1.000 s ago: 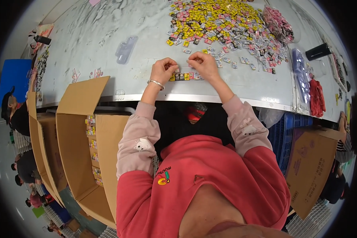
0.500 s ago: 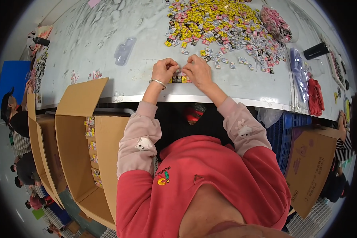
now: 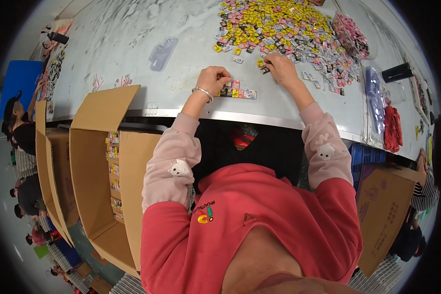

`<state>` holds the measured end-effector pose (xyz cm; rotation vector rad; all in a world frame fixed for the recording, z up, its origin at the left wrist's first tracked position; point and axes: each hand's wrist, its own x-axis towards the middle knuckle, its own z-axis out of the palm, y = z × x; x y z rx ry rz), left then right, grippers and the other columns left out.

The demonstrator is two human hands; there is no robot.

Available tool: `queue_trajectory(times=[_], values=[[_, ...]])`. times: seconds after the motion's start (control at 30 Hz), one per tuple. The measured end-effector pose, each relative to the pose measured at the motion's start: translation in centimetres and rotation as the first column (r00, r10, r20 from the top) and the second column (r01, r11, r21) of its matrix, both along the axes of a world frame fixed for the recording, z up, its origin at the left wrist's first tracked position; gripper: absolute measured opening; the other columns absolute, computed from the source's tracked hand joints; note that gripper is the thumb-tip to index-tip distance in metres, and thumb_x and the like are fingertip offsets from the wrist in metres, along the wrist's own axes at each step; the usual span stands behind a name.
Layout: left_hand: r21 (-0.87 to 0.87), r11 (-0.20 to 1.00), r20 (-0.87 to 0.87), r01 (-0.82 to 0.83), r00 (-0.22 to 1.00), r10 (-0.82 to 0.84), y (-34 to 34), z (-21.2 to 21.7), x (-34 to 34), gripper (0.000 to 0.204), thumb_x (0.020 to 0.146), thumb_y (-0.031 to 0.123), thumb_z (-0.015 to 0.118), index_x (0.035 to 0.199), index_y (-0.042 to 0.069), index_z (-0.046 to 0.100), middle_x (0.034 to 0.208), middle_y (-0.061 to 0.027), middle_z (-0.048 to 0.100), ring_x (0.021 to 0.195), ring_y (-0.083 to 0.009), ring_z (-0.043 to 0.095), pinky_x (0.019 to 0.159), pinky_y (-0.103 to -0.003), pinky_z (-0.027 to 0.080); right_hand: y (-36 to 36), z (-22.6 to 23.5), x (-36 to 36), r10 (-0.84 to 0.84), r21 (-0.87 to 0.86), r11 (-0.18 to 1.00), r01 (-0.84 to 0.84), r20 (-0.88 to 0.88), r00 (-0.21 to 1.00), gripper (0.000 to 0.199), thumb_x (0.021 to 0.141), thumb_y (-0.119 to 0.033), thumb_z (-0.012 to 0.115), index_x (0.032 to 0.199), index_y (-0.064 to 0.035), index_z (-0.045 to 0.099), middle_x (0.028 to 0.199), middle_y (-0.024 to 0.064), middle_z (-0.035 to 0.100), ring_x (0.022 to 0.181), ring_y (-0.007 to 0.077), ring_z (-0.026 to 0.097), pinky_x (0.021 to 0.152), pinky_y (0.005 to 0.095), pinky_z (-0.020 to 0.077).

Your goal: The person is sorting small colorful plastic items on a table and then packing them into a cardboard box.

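In the head view, we seem to be aligning small pieces — their short row lies just past twelve o'clock on the worktop. Our left hand curls at its nine-o'clock end; our right hand dips toward loose pieces at one o'clock, likely needing a fine pinch next. We cannot tell whether either grip is closed on anything.

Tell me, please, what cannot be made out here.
Head view: whether the left hand grips a piece, hidden by the hand itself.
Head view: what the right hand touches, too small and partly covered by that hand.
Head view: the far end of the pile of small pieces, cut off by the top edge.
Head view: some contents of the open cardboard box, hidden by its side.
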<state>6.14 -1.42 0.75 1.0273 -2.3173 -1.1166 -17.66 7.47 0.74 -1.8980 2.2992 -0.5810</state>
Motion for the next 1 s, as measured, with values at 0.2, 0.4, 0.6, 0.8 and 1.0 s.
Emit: queue_trajectory(times=[0.2,0.4,0.6,0.8,1.0], values=[[-0.192,0.977,0.030,0.091,0.996,-0.086,-0.3,0.3,0.0,0.012,0.068,0.012,0.076,0.073,0.005,0.068,0.068,-0.0098,0.064,0.063,-0.0220,0.062,0.062,-0.032,0.050,-0.7,0.4,-0.2,0.040,0.042,0.998,-0.042,0.035,0.999,0.012,0.079,-0.012,0.062,0.091,-0.0090,0.062,0.093,0.0094,0.062,0.087,0.0290,0.061,0.074,0.0409,0.0482],[-0.155,0.968,0.000,0.196,0.980,-0.199,0.3,0.2,0.0,0.015,0.069,0.011,0.076,0.076,0.001,0.067,0.071,-0.0095,0.064,0.062,-0.0174,0.061,0.060,-0.029,0.049,-0.2,-0.3,-0.6,0.027,-0.052,0.998,-0.021,0.120,0.992,0.017,0.076,-0.010,0.064,0.093,-0.0072,0.061,0.083,0.0056,0.063,0.077,0.0201,0.062,0.067,0.0324,0.0485],[-0.305,0.946,-0.042,0.107,0.991,-0.125,0.8,-0.5,0.7,0.011,0.068,0.009,0.075,0.078,0.006,0.069,0.078,-0.0107,0.060,0.074,-0.0257,0.058,0.065,-0.034,0.048,1.8,0.1,5.4,0.116,-0.147,0.989,0.034,0.883,0.454,0.013,0.075,-0.011,0.068,0.086,-0.0054,0.065,0.077,0.0064,0.066,0.064,0.0124,0.061,0.058,0.0233,0.0477],[-0.337,0.941,-0.108,0.009,0.993,-0.048,2.1,-1.0,2.2,0.025,0.068,0.009,0.072,0.093,0.006,0.068,0.085,-0.0123,0.058,0.084,-0.0301,0.055,0.076,-0.037,0.045,3.1,-0.8,9.5,0.028,-0.244,0.964,0.102,0.477,0.879,0.006,0.075,-0.009,0.069,0.075,-0.0042,0.066,0.075,0.0029,0.063,0.057,0.0142,0.057,0.054,0.0278,0.0459],[-0.409,0.910,0.012,0.061,0.998,-0.062,5.3,0.0,5.6,0.048,0.068,0.011,0.070,0.115,0.005,0.059,0.100,-0.0154,0.059,0.094,-0.0350,0.052,0.090,-0.039,0.040,3.3,-1.0,9.5,0.135,-0.392,0.918,-0.053,0.186,0.973,0.008,0.075,-0.011,0.068,0.077,-0.0037,0.065,0.072,0.0074,0.057,0.061,0.0218,0.058,0.053,0.0305,0.0450]])
